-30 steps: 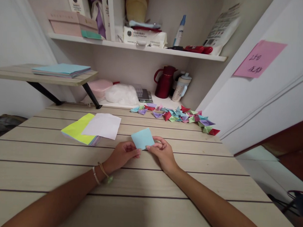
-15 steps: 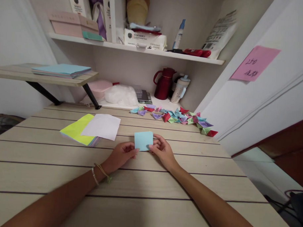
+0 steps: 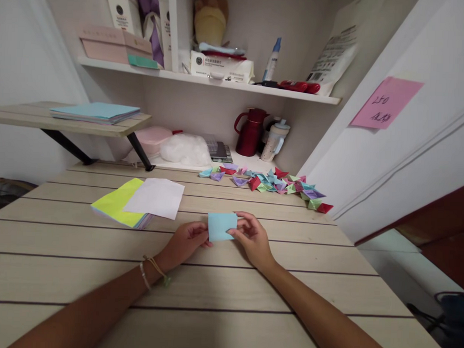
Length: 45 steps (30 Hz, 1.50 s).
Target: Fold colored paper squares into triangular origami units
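"Nearest entry?"
"Tabletop (image 3: pixel 228 290), planked, seams running left to right; bare boards spread between the forearms, on the near side of both hands."
"Hands?"
"Right hand (image 3: pixel 254 241): pinching, thumb on the front face, fingers at the right edge. Left hand (image 3: pixel 187 243): curled, fingertips at the lower left edge; whether it grips, cannot tell."
"Article held?"
"Blue paper (image 3: pixel 218 227), between the hands, broad face toward the wearer. Near square; long axis, cannot tell. Far edge runs left to right; upper left corner uncovered."
"Room about it?"
"Boards beyond its far edge, as far as the folded paper boats (image 3: pixel 270 181), beyond the right hand and spreading rightward. Beyond the left hand, to its left: white sheet (image 3: pixel 155 197), overlapping yellow paper (image 3: pixel 119 203)."
"Farthest?"
"Red jug (image 3: pixel 251 133), beyond the boats."
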{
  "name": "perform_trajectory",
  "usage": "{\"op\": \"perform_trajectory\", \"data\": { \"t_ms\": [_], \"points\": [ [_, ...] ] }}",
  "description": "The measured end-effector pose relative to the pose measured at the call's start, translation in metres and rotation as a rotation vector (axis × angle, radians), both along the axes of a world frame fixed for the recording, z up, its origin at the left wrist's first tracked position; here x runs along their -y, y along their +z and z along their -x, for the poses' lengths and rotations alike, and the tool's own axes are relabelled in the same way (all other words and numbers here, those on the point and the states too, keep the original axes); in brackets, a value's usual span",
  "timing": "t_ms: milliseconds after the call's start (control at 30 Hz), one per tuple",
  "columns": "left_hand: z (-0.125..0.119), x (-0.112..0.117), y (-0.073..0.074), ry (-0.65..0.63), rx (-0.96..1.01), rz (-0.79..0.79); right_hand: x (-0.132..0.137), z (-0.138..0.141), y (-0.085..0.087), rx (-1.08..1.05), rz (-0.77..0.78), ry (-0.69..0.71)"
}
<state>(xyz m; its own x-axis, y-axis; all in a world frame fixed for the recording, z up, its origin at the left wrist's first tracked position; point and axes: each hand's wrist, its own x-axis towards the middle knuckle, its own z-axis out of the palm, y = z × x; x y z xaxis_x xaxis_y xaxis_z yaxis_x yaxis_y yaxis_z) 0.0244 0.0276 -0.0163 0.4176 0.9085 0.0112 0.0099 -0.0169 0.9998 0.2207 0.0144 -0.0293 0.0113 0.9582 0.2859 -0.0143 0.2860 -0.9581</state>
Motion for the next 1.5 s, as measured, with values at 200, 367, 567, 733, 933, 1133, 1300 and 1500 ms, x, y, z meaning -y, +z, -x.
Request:
{"op": "perform_trajectory", "data": {
  "t_ms": [200,367,567,733,933,1133,1300,1500],
  "points": [
    [0.000,0.000,-0.005,0.064,-0.045,-0.090,0.008,0.001,0.004,0.248,-0.235,0.092],
    [0.001,-0.002,-0.006,0.224,0.046,-0.100,0.008,0.003,0.009,0.383,-0.337,0.157],
    [-0.004,0.000,0.003,0.268,0.176,0.048,0.003,0.003,0.006,0.247,-0.079,0.098],
    [-0.008,0.005,0.006,0.143,0.204,0.103,-0.001,0.001,0.001,0.037,0.136,-0.055],
    [-0.007,0.008,0.007,0.146,0.000,-0.017,-0.003,0.003,0.002,-0.093,0.161,-0.056],
    [-0.006,0.010,0.010,0.211,-0.079,-0.063,-0.004,0.004,0.002,-0.070,0.196,-0.016],
    [-0.008,0.009,0.007,0.161,-0.033,-0.045,-0.005,0.003,0.000,-0.040,0.209,-0.048],
    [-0.009,0.007,0.003,0.124,-0.139,-0.053,-0.005,0.006,0.001,-0.055,0.184,-0.076]
  ]
}}
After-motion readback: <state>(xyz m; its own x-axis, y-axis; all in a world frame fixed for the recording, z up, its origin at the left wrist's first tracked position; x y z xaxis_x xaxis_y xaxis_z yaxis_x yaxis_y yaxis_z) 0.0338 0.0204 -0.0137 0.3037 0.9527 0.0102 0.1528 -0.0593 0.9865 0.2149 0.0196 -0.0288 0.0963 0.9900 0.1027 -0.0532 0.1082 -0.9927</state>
